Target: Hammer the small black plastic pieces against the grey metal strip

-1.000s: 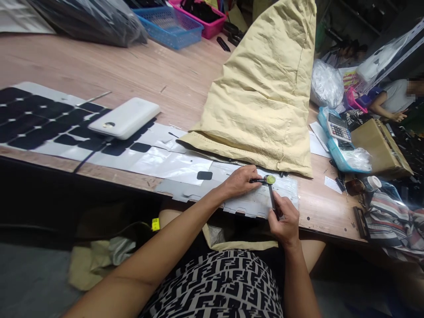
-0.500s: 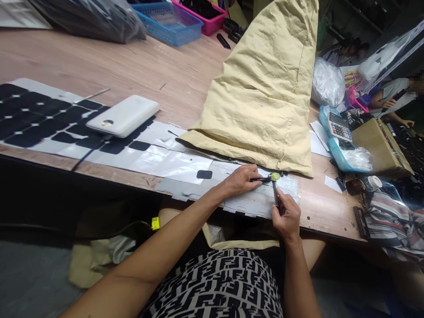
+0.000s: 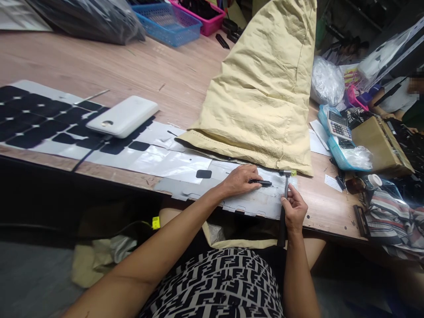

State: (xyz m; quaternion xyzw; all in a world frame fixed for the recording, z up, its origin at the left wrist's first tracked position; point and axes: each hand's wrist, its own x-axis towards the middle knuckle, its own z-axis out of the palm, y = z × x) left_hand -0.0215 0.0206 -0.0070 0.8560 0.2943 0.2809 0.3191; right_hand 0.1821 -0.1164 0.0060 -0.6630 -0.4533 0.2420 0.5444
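In the head view, my right hand (image 3: 294, 206) grips a small hammer (image 3: 283, 221) by its black handle. The hammer's head, with a yellow-green face, lies close to the table near the fabric's edge. My left hand (image 3: 243, 179) is closed on a slim black pen-like piece (image 3: 265, 183), whose end sticks out to the right. Under both hands lies a grey-white sheet (image 3: 185, 189) with a notched front edge. Beyond them, a beige fabric bag (image 3: 261, 101) is spread across the table, its dark-lined edge towards me.
On the left, a white power bank (image 3: 124, 115) with a cable rests on black patches on a white sheet. A blue basket (image 3: 174, 26) and a pink basket (image 3: 212, 20) stand at the back. A calculator (image 3: 338, 126), cardboard box (image 3: 380, 145) and another person (image 3: 395, 99) are at right.
The hammer has moved right, away from the black piece, and turned so its full handle shows. My right hand has shifted slightly right; my left hand stays nearly in place.
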